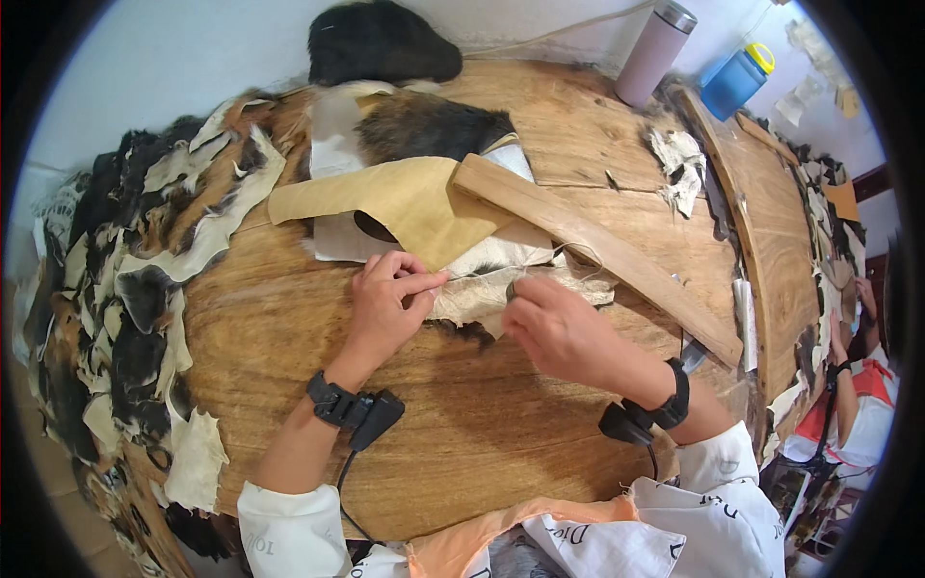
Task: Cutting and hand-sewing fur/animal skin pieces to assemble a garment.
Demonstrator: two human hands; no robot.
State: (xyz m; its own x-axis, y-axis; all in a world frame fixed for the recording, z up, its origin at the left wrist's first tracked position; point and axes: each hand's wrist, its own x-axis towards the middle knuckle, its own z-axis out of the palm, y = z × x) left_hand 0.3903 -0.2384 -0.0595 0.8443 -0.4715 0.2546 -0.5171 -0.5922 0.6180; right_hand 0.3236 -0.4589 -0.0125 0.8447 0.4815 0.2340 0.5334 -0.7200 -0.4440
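My left hand pinches the near left edge of a pale piece of fur hide, its skin side up and dark hair showing along the rim. My right hand is closed just above the hide's near right part. A small dark thing shows at its fingertips, too small to name. Thin pale thread loops over the hide beyond my right hand. A tan pattern sheet with a curved edge lies just beyond my hands. Across its right end rests a wooden plank.
Fur scraps are heaped along the left side. At the back are a black fur piece, a pink flask and a blue bottle. Pale scraps lie right of the plank. Another person's arm shows far right.
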